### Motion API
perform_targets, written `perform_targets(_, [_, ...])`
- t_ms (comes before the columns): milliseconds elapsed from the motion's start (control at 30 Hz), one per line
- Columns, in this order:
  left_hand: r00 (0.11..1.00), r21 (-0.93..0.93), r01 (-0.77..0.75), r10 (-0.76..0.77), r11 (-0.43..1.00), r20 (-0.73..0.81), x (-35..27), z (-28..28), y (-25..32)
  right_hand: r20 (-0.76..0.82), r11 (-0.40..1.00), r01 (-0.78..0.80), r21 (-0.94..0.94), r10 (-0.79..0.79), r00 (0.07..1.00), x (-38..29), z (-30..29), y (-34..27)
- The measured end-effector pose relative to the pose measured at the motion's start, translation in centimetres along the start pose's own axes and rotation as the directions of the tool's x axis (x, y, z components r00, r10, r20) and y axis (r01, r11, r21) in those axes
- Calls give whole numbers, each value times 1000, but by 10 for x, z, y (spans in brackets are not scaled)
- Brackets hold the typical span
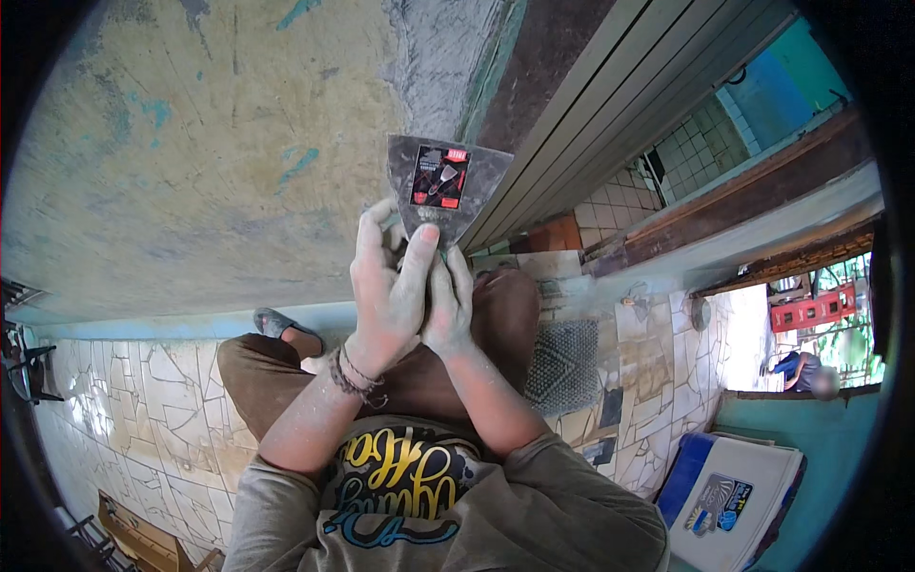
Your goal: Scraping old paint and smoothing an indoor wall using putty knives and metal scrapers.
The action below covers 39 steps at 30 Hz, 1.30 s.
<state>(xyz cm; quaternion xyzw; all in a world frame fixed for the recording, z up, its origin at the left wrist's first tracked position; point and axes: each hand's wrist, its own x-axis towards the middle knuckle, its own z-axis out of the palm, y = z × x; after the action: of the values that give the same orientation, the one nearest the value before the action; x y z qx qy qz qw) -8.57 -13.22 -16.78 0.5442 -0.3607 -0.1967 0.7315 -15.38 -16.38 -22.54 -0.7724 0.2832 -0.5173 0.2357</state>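
Observation:
A wide putty knife (439,186) is held upright in front of the wall, its flared metal blade bearing a dark printed label. My left hand (389,279) wraps the base of the tool from the left, thumb lying along the lower blade. From the right, the fingers of my right hand (449,307) close round the same lower part. Between them the handle is almost wholly hidden. White dust coats both hands and forearms. Behind the tool rises a worn plaster wall (250,157), with a grey, rough strip of filler (443,57) beside the door frame.
Right of the wall, a grooved door frame (572,121) borders a doorway. A woven doormat (562,368) lies on the broken-tile floor (179,415). A white and blue cooler box (736,493) stands lower right. Outside, a person (797,370) bends near a red crate (815,307).

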Motion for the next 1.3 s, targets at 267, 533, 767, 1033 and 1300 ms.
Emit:
perform_targets(267, [993, 43, 56, -60, 998, 104, 12, -3, -13, -87, 956, -102, 276, 131, 988, -6, 1, 3])
perform_targets(533, [991, 60, 71, -78, 996, 110, 14, -8, -5, -101, 929, -151, 338, 195, 976, 5, 5, -14])
perform_targets(767, [990, 194, 80, -100, 978, 97, 2, -22, -2, 368, 496, -486, 720, 320, 873, 9, -18, 0])
perform_targets(1033, [973, -158, 218, -201, 963, 115, 21, -6, 5, 470, 633, -600, 489, 388, 793, 23, -26, -3])
perform_targets(1300, [995, -209, 93, -86, 973, 44, 28, -1, 12, 372, 827, -432, 359, 298, 879, 38, -30, -11])
